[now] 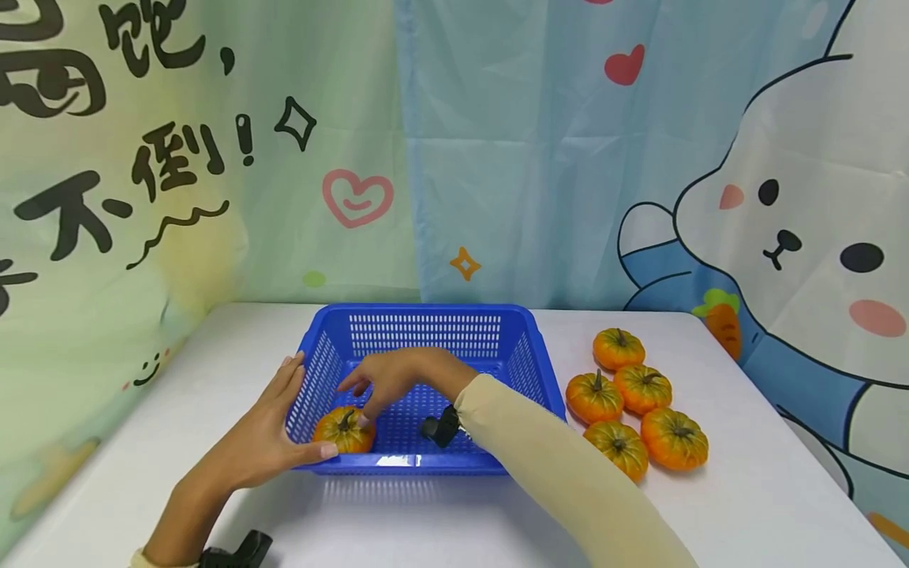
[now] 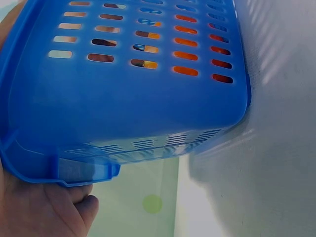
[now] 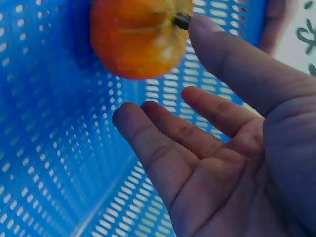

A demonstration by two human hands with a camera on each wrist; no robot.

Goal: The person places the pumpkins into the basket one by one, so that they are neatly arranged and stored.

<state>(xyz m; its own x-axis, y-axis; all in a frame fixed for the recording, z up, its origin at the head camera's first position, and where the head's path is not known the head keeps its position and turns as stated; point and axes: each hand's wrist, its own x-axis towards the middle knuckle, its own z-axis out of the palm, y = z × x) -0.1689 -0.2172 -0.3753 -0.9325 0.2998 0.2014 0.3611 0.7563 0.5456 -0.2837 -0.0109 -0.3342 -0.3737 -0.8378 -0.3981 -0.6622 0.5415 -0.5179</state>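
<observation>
A blue perforated plastic basket (image 1: 454,465) stands on the table. One small orange pumpkin (image 1: 344,432) sits inside it at the front left corner. My left hand (image 1: 268,442) rests against that corner from outside, its fingers straight along the left side and its thumb over the front rim. In the left wrist view, the palm lies beside the basket rim. My right hand (image 1: 396,381) reaches into the basket over the pumpkin. The right wrist view shows its thumb right at the dark stem, while the other fingers (image 3: 153,143) are spread, away from the pumpkin (image 3: 138,44).
Several more orange pumpkins (image 1: 616,349) are clustered on the white table (image 1: 767,505) right of the basket, near my right sleeve (image 1: 554,465). A printed curtain (image 1: 497,197) hangs behind the table. Black wrist cameras (image 1: 442,426) are strapped to both wrists.
</observation>
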